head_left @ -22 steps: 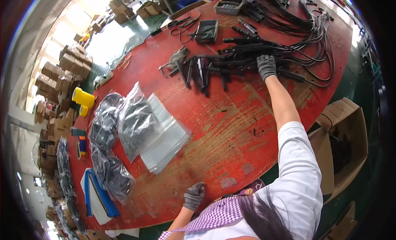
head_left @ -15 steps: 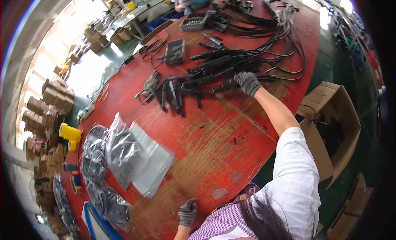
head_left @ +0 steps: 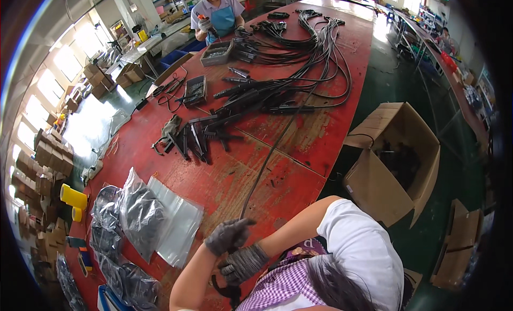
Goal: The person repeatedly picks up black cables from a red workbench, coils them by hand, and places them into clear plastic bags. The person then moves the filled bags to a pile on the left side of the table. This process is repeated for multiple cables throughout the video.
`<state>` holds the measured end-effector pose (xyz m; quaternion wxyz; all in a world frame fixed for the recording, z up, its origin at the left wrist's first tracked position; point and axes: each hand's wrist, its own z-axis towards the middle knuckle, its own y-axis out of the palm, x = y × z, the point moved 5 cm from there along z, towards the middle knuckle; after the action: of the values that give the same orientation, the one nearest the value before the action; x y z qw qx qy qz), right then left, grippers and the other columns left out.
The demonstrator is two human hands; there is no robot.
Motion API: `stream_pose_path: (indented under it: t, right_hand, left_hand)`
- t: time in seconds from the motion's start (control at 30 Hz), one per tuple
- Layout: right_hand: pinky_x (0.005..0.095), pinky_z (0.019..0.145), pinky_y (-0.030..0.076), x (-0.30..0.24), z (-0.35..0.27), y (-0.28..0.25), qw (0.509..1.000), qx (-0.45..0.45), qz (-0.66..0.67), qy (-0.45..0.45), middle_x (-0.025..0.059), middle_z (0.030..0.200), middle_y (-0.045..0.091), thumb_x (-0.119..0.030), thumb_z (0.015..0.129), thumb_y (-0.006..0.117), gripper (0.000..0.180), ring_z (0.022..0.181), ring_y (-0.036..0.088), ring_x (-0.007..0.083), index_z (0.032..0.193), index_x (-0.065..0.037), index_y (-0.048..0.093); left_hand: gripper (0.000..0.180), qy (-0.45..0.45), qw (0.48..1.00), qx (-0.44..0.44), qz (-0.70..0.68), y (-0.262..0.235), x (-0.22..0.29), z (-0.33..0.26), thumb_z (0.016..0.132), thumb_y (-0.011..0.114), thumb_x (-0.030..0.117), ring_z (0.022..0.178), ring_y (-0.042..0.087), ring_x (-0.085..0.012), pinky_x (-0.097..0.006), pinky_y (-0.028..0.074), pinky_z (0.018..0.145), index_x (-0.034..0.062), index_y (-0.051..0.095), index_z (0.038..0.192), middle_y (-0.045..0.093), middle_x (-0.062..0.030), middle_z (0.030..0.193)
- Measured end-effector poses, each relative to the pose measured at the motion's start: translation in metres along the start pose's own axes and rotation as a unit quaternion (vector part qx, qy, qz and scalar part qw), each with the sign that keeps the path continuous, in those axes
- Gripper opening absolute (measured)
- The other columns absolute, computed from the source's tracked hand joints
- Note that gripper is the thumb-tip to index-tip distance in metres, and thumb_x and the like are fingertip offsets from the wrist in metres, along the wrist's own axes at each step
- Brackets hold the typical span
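Observation:
My left hand [head_left: 230, 236], in a grey glove, is at the table's near edge, its fingers closed around a long black cable [head_left: 265, 162]. My right hand [head_left: 244, 264], also gloved, is crossed in just below it. Its fingers are curled around the cable's near end, and a dark looped end piece [head_left: 228, 290] hangs beneath. From my hands the cable stretches up across the table toward a bundle of black cables [head_left: 320, 49]. Black tube-shaped parts [head_left: 196, 140] lie in a heap at mid-table. The glove hides what lies inside my right grip.
Clear plastic bags [head_left: 179, 220] lie left on the red table [head_left: 251, 177], near a yellow tape roll [head_left: 74, 196]. Two small grey bins [head_left: 195, 90] stand farther back. An open cardboard box [head_left: 374, 177] is on the floor at right. A co-worker [head_left: 218, 17] works at the far side.
My right hand has come from the cable heap back to my body, drawing one cable with it. My left hand has moved up and meets it there. The view has tilted up.

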<state>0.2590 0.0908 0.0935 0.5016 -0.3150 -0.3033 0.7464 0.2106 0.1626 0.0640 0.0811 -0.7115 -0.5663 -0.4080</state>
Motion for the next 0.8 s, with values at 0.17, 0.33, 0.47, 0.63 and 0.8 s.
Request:
stream_pose_path:
  t: [0.17, 0.33, 0.47, 0.63, 0.8]
  right_hand:
    - [0.0437, 0.087, 0.040, 0.069, -0.009, -0.069, 0.975, 0.175, -0.043, 0.130, 0.0129, 0.093, 0.056, -0.033, 0.079, 0.053, 0.027, 0.095, 0.053, 0.0294, 0.086, -0.008, 0.054]
    - [0.0431, 0.054, 0.043, 0.163, -0.187, -0.128, 0.864, -0.129, -0.200, 0.443, 0.0108, 0.065, 0.054, -0.033, 0.080, 0.054, 0.024, 0.061, 0.055, 0.0327, 0.076, -0.010, 0.056]
    - [0.0433, 0.044, 0.041, 0.139, -0.158, -0.100, 0.874, -0.240, -0.181, 0.381, 0.0080, 0.060, 0.051, -0.034, 0.082, 0.050, 0.026, 0.055, 0.054, 0.0293, 0.073, -0.010, 0.054]
    - [0.0361, 0.037, 0.037, 0.014, -0.009, -0.001, 0.984, -0.152, 0.070, 0.060, 0.0084, 0.057, 0.050, -0.034, 0.083, 0.048, 0.028, 0.046, 0.050, 0.0247, 0.068, -0.011, 0.048]
    - [0.0422, 0.046, 0.042, 0.030, 0.064, -0.048, 0.977, 0.105, 0.027, 0.185, 0.0128, 0.059, 0.053, -0.036, 0.079, 0.055, 0.027, 0.052, 0.055, 0.0303, 0.074, -0.009, 0.051]
  left_hand:
    - [0.023, 0.054, 0.977, 0.026, -0.204, -0.058, -0.064, -0.096, 0.091, 0.043, 0.030, 0.043, 0.038, -0.0076, -0.023, 0.030, 0.037, 0.0138, 0.054, 0.079, 0.041, 0.0049, 0.058]
    - [0.036, 0.365, 0.770, -0.111, -0.512, -0.144, -0.088, -0.259, 0.094, 0.028, 0.039, 0.031, 0.022, -0.0027, -0.020, 0.020, 0.028, 0.0123, 0.041, 0.075, 0.023, 0.0092, 0.043]
    - [0.036, 0.455, 0.803, -0.004, -0.384, -0.172, -0.122, -0.308, 0.094, 0.030, 0.041, 0.032, 0.027, -0.0058, -0.023, 0.023, 0.029, 0.0125, 0.042, 0.076, 0.033, 0.0042, 0.045]
    - [0.033, 0.269, 0.912, 0.291, -0.106, -0.113, -0.111, -0.194, 0.092, 0.037, 0.039, 0.036, 0.036, -0.0101, -0.025, 0.029, 0.034, 0.0113, 0.049, 0.080, 0.038, 0.0013, 0.048]
    - [0.034, 0.209, 0.953, 0.205, -0.075, -0.065, -0.076, -0.188, 0.093, 0.037, 0.040, 0.034, 0.037, -0.0109, -0.026, 0.028, 0.031, 0.0119, 0.054, 0.081, 0.038, 0.0006, 0.046]
